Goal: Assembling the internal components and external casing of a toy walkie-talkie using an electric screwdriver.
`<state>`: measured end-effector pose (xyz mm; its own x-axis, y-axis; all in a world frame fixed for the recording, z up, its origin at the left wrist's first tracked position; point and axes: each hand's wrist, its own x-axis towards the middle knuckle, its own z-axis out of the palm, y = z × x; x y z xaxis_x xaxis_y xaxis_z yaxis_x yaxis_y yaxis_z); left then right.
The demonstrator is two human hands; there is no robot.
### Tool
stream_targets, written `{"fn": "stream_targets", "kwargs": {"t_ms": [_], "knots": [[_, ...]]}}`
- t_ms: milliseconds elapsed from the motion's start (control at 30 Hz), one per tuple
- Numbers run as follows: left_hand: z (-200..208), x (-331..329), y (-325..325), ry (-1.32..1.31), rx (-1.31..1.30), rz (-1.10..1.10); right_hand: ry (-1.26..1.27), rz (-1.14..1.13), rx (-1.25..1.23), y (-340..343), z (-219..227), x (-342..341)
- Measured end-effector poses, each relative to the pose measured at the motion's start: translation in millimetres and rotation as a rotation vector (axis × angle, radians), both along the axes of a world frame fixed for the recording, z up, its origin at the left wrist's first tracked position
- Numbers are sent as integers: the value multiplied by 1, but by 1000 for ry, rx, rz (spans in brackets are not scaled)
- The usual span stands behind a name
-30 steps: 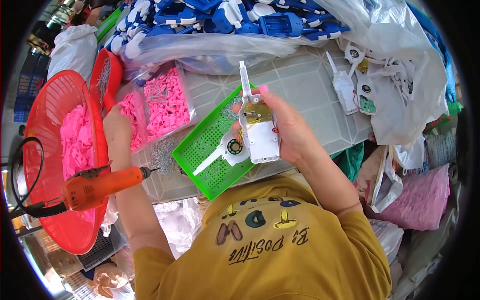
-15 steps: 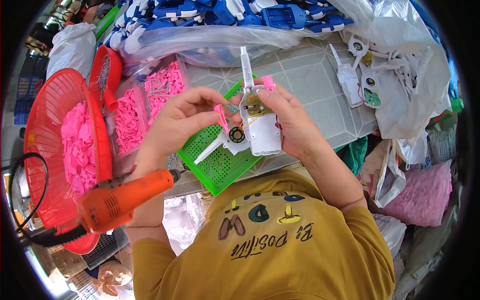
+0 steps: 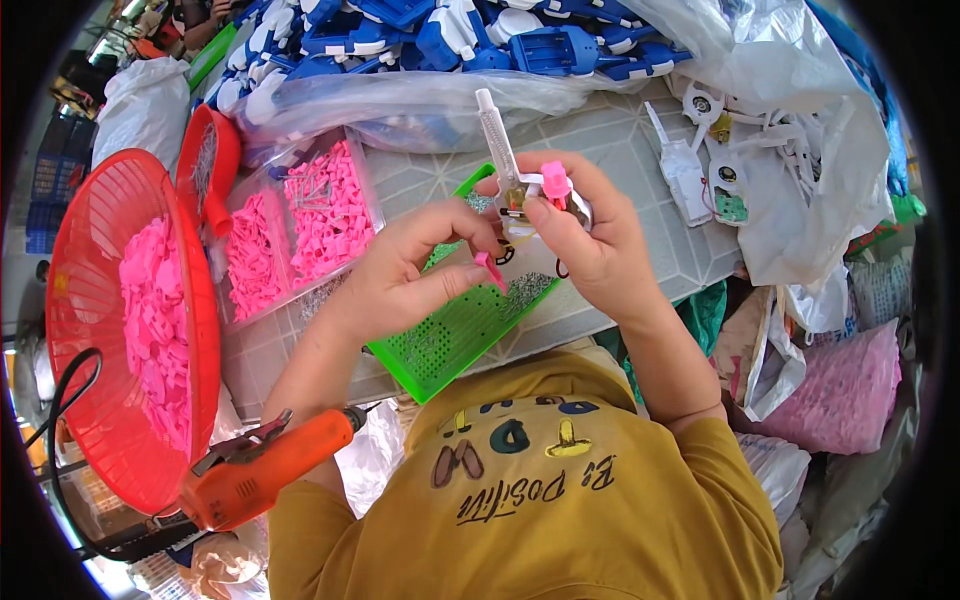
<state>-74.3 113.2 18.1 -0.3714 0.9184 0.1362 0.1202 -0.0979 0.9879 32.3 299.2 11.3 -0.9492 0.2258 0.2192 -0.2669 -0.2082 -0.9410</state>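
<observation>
My right hand grips a white plastic housing with a long ribbed stem pointing away from me. A pink plastic piece sits on the housing beside my right thumb. Between the thumb and fingers of my left hand is a small pink part, held close to the housing. Part of a dark round speaker shows behind the left fingertips. Much of the housing is hidden by both hands. Below them lies a green perforated basket with small metal screws in it.
An orange electric screwdriver hangs by my left forearm. Left are a red basket of pink parts, a clear divided tray and a red scoop. Blue-and-white housings pile at the back; white assemblies lie right.
My left hand has moved right with the small pink part, nearer the housing. The housing has turned and tilted, so its white body shows less. The screwdriver hangs slightly lower in view.
</observation>
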Motion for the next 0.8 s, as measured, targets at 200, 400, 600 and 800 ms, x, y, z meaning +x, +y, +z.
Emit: {"fn": "stream_targets", "kwargs": {"t_ms": [200,400,600,800], "knots": [[17,-4,2,247,-99,-36,-59,30,38,4,-1,1],[29,2,-2,127,-192,-114,-32,1,428,7,6,2],[19,19,4,-305,-86,-34,-130,38,-338,2,4,-1],[23,25,9,-252,5,298,-214,95,-608,7,7,-3]]}}
